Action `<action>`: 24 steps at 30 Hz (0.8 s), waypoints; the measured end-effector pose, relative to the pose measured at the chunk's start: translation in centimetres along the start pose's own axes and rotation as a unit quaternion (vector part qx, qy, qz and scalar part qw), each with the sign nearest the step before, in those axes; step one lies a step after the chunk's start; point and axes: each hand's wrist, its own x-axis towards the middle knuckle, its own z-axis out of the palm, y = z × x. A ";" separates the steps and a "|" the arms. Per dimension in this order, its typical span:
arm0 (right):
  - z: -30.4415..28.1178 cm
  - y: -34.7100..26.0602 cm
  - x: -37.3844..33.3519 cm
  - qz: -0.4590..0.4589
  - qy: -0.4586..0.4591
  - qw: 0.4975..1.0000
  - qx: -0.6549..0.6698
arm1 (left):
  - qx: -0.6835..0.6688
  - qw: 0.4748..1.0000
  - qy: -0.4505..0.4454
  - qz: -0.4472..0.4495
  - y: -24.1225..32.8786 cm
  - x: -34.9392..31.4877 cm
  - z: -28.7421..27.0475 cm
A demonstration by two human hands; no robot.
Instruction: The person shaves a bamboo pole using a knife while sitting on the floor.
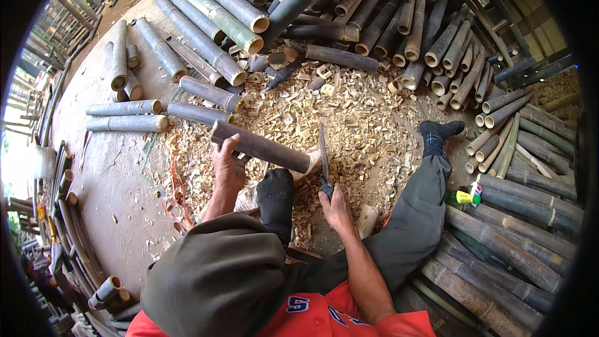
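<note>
My left hand (229, 165) grips a dark bamboo tube (265, 147) near its left end, thumb lying over its side. The tube slants down to the right, and its far right end shows a pale cut rim. In my right hand (339, 209) is the dark handle of a knife (323, 153). Its long narrow blade points away from me, just right of the tube's pale end; I cannot tell whether they touch. Below that end shows a pale wooden piece (302, 182), partly hidden by the tube and my black-socked foot (276, 200).
Wood chips (362, 131) cover the floor around the tube. Several cut bamboo tubes (199, 34) lie at the far left. Stacked bamboo (449, 56) stands at the far right, with more poles (511, 237) at near right beside a yellow bottle (463, 197) with a green cap.
</note>
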 end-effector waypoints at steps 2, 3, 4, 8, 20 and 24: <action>-0.7 -1.9 -0.4 -0.046 0.016 0.998 -0.049 | -0.026 0.999 0.041 -0.008 -0.8 0.5 -0.9; -1.4 -3.4 -0.9 -0.055 0.015 0.997 -0.057 | -0.015 0.998 0.058 -0.012 -1.3 0.6 -1.2; -2.1 -4.8 -1.3 -0.064 0.014 0.996 -0.066 | -0.005 0.997 0.075 -0.015 -1.7 0.6 -1.4; -3.9 -8.9 -3.1 -0.180 0.096 0.979 -0.023 | 0.000 0.997 0.077 0.004 -1.9 0.5 -1.2; -5.7 -12.4 -3.8 -0.189 0.068 0.979 -0.033 | 0.052 0.996 0.056 0.042 -1.1 -0.3 -0.5; -4.1 -10.8 -2.8 -0.175 0.085 0.981 0.006 | 0.049 0.996 0.038 0.059 -0.9 -0.3 0.3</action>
